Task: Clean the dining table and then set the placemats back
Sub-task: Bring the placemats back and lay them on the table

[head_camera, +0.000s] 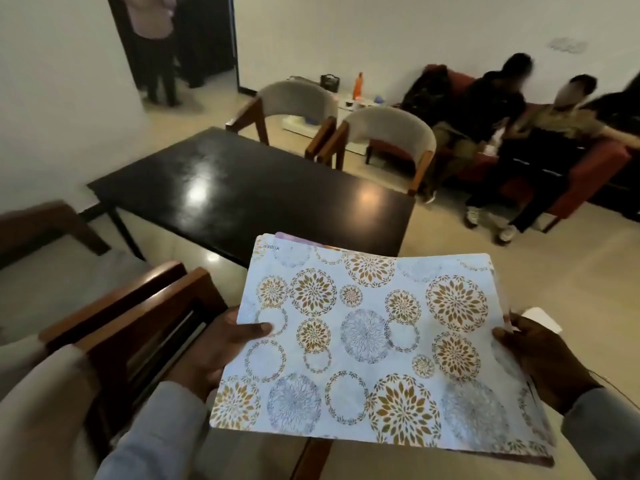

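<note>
I hold a stack of placemats [374,344], pale blue with gold and grey flower circles, level in front of me and short of the table's near edge. My left hand [221,351] grips the stack's left edge, thumb on top. My right hand [540,362] grips the right edge, thumb on top and fingers underneath. Edges of further mats peek out at the stack's far and right sides. The dark glossy dining table [242,188] lies ahead with a bare, shining top.
Two wooden chairs [135,327] stand at my left, between me and the table. Two grey-backed chairs [388,133] stand at the table's far side. People sit on a red sofa [595,168] at the right. Another person stands in the doorway [152,46]. A low white table [349,105] holds an orange bottle.
</note>
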